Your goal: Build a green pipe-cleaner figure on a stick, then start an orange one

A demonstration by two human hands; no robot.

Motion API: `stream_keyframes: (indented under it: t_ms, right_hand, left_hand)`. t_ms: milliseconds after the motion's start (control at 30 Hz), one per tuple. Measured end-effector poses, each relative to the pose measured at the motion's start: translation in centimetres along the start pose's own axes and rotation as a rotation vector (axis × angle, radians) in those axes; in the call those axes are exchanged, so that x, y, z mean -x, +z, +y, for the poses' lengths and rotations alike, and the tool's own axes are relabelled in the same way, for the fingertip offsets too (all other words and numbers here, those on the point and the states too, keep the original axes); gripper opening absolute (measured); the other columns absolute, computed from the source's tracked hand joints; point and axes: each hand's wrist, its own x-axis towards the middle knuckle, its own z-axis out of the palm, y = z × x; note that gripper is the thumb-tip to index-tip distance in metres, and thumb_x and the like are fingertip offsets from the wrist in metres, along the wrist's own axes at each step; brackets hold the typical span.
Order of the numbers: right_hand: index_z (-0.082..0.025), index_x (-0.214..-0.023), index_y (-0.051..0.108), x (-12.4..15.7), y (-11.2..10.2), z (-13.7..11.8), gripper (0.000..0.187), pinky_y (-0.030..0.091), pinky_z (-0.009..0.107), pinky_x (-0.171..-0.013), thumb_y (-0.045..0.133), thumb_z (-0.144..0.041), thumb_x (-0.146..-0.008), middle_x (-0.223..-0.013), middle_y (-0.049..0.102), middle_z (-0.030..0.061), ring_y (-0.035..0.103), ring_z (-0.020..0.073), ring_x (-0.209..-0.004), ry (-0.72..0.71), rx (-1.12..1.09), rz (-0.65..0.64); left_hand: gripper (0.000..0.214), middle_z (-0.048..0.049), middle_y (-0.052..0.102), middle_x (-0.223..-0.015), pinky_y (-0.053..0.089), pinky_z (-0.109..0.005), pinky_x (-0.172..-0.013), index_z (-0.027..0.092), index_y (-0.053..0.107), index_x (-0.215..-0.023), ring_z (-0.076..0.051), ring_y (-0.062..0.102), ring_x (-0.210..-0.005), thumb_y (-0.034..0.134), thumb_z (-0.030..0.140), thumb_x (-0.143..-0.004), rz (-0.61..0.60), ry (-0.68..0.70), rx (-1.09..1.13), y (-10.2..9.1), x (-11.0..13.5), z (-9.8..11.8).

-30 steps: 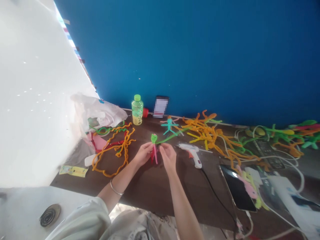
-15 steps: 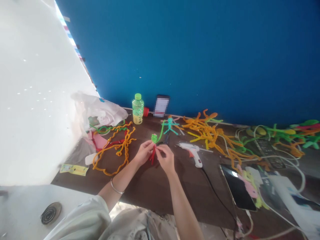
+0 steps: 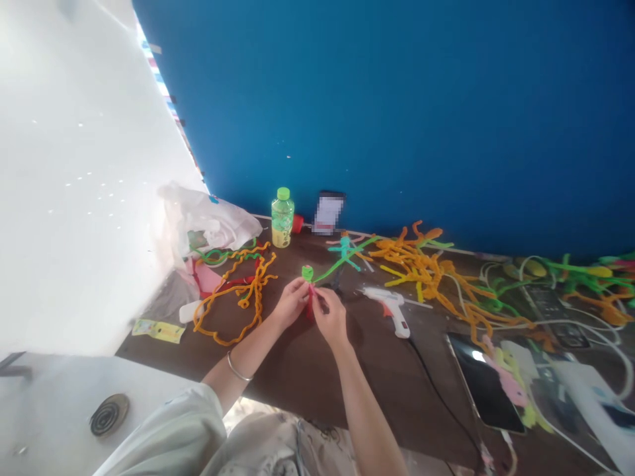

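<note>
Between my two hands is a small pipe cleaner figure with a coiled green head (image 3: 308,273) and a red lower part (image 3: 310,308). My left hand (image 3: 294,301) pinches it just below the head from the left. From the right, my right hand (image 3: 329,313) has thumb and fingers closed on the red part. A long green pipe cleaner (image 3: 342,262) runs from the head up to the right. Behind it lies a turquoise pipe cleaner figure (image 3: 345,248). Fingertips hide part of the red section.
A white glue gun (image 3: 389,305) lies right of my hands, its black cord trailing forward. Orange pipe cleaners (image 3: 258,297) lie left, a heap of orange figures (image 3: 426,264) right. A bottle (image 3: 282,221) and a phone (image 3: 329,213) stand behind; another phone (image 3: 483,383) lies front right.
The long green pipe cleaner has swung from upright down to the right. The view has shifted slightly left. Both hands keep hold of the figure.
</note>
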Motion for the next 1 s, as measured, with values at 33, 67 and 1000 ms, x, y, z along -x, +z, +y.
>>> stream_keyframes:
  t_ms: [33, 67, 1000]
  right_hand:
    - [-0.020, -0.097, 0.061, 0.1, 0.2, 0.2, 0.020, 0.050, 0.031, -0.072, 0.047, -0.023, -0.082, -0.094, 0.062, 0.0084, 0.059, 0.0178, -0.086, -0.003, 0.007, 0.000]
    - [-0.020, -0.097, 0.061, 0.2, 0.3, 0.4, 0.021, 0.051, 0.030, -0.071, 0.047, -0.023, -0.083, -0.094, 0.062, 0.0085, 0.059, 0.0177, -0.085, -0.008, 0.014, 0.005]
    - [-0.015, -0.085, 0.062, 1.1, 3.1, 0.3, 0.019, 0.049, 0.027, -0.058, 0.045, -0.021, -0.082, -0.075, 0.061, 0.0072, 0.057, 0.0149, -0.063, 0.043, 0.104, 0.004]
  left_hand:
    - [0.022, 0.0014, 0.058, -0.068, 0.044, -0.019, -0.061, 0.014, 0.058, -0.075, -0.005, 0.054, -0.059, 0.071, 0.028, -0.064, 0.011, 0.004, 0.020, 0.0, -0.1, 0.1]
    - [0.023, 0.0005, 0.060, -0.071, 0.044, -0.019, -0.063, 0.014, 0.059, -0.076, -0.006, 0.055, -0.062, 0.072, 0.027, -0.063, 0.020, 0.001, 0.029, 0.0, -0.1, 0.1]
    - [0.021, -0.0089, 0.062, -0.088, 0.044, -0.033, -0.076, 0.017, 0.063, -0.085, -0.020, 0.057, -0.081, 0.048, 0.029, -0.077, 0.538, 0.409, -1.709, -5.6, 4.0, 11.9]
